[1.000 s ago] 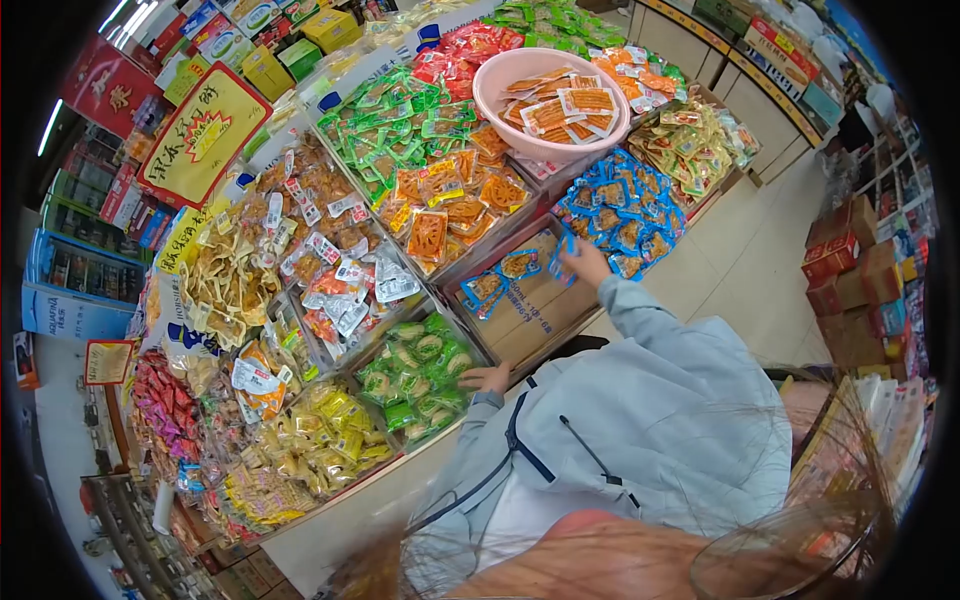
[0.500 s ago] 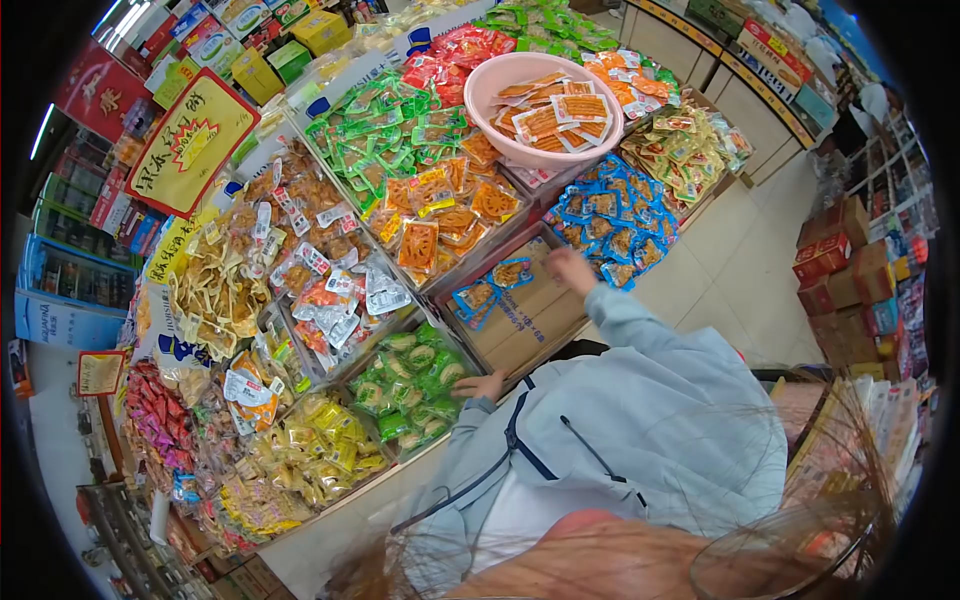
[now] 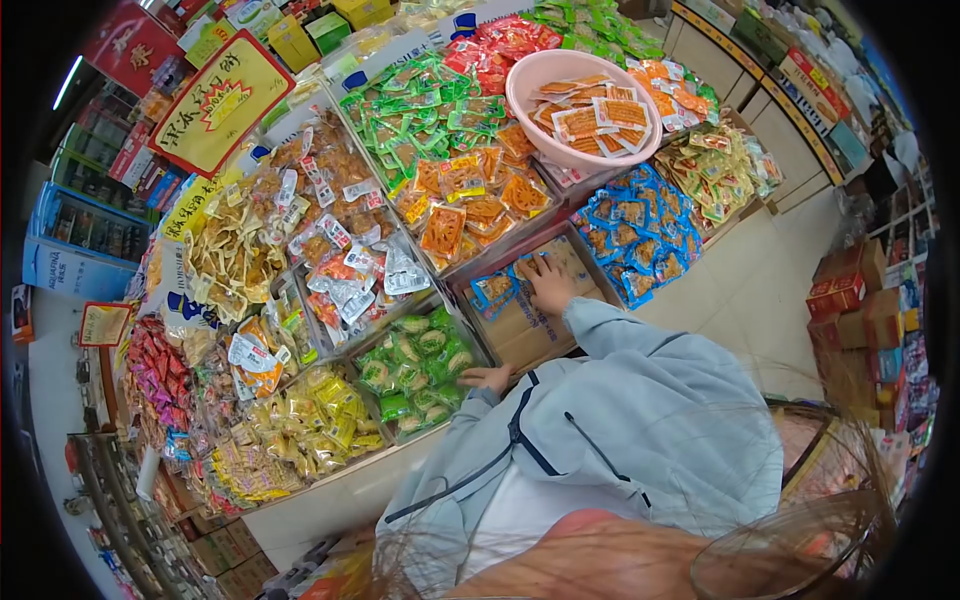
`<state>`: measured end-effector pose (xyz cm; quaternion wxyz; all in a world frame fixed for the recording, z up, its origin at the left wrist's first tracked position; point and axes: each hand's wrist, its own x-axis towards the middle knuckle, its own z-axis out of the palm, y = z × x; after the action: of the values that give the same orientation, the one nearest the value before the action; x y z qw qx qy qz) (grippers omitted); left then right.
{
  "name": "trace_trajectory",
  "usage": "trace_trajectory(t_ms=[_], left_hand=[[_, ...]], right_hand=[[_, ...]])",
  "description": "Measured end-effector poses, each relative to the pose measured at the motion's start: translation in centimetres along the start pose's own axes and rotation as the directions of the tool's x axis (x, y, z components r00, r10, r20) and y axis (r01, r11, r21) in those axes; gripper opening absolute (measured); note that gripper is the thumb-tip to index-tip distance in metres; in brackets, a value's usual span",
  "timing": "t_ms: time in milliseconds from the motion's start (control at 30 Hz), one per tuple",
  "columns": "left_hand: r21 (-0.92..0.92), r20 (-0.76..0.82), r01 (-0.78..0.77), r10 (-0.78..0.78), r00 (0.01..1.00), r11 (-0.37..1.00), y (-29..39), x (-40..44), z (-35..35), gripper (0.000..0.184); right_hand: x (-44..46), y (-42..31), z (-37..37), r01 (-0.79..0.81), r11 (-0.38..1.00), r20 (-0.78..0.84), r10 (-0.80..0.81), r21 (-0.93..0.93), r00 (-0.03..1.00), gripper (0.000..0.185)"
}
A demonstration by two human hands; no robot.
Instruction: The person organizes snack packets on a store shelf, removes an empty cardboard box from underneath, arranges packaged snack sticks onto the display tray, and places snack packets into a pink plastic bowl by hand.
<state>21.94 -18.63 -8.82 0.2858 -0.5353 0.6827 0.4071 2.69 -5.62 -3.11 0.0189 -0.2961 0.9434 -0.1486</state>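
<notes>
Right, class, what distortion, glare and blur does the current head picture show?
Head view throughout: fisheye curving, with black corners; the tube light at upper left glares white; silver packs catch bright highlights; loose hair at lower right looks soft; the right hand reads fairly clearly.

Packets (image 3: 490, 292) lie on cardboard (image 3: 517, 340), round packs (image 3: 425, 365) to their left, pouches (image 3: 632, 238) to their right, sliced-food packs (image 3: 443, 231) behind.

the right hand (image 3: 551, 288) is covering part of a blue packet (image 3: 518, 272) and some lettering on the cardboard (image 3: 505, 335), leaving its grip unclear. blurred hair (image 3: 866, 470) is crossing the glasses (image 3: 790, 548), the dark round border is cutting off the right-hand shelves (image 3: 905, 205), and print on the green packets (image 3: 415, 358) is appearing too tiny for reading.
</notes>
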Motion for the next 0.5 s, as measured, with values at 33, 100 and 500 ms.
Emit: trace_trajectory(t_ms=[33, 100, 500], left_hand=[[-0.004, -0.002, 0.002, -0.002, 1.000, 1.000, 0.1, -0.1, -0.2, 0.136], [-0.008, 0.001, 0.004, -0.004, 1.000, 1.000, 0.0, -0.2, -0.3, 0.136], [-0.224, 0.104, -0.093, 0.118, 0.988, 0.970, 0.1, -0.9, 0.1, 0.136]], right_hand=[[0.5, -0.1, -0.1, -0.010, 0.999, 0.063, 0.008, 0.033, 0.998, 0.062], [1.1, -0.2, -0.2, -0.040, 0.995, 0.194, 0.020, 0.096, 0.981, 0.058], [-1.3, 8.0, -0.1, -0.393, 0.338, 0.190, 0.501, 0.855, 0.844, 0.023]])
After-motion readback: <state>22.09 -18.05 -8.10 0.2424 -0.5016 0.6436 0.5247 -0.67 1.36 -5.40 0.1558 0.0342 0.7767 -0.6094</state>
